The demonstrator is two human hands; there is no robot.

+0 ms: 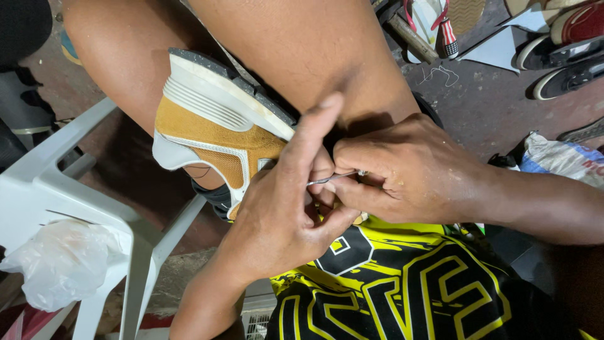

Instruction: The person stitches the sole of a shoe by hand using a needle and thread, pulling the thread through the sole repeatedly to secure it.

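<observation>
Tan suede shoe [214, 129]; white sole.

Bare hands [283, 214], bare forearms and knees; black-and-yellow patterned shorts [402, 283].

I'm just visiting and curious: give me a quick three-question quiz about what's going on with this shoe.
1. True or false: the tan sneaker is clamped between the person's knees, its sole turned up.
2. Which hand pinches the thin metal needle? A) left hand B) right hand C) neither
3. Fill in: the crumpled plastic bag lies on a white plastic ____.

Key:
1. True.
2. B; the left hand steadies the shoe beside it.
3. Chair.
</observation>
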